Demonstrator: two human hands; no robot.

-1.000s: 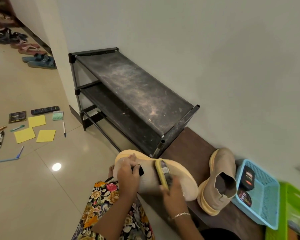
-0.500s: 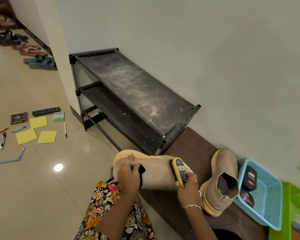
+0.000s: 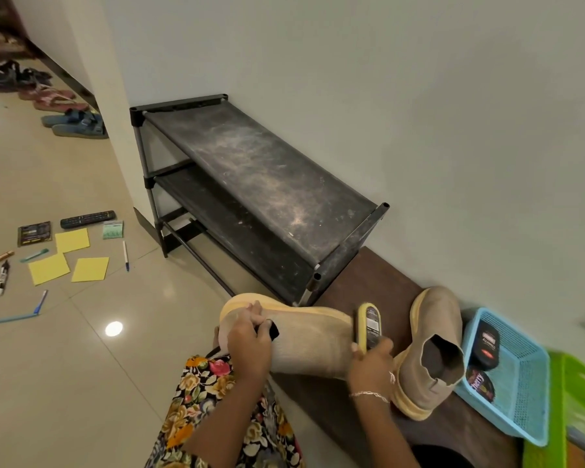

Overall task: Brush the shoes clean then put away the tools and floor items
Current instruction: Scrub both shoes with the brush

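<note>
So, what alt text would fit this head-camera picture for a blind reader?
A person's left hand holds a beige knit shoe with a yellow sole while the right hand grips a yellow shoe brush against it. A matching shoe stands beside a blue plastic basket.

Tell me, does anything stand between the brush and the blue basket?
Yes: the second shoe stands on the bench directly between the brush, held in the right hand, and the blue basket. Lifting over it would probably clear.
</note>
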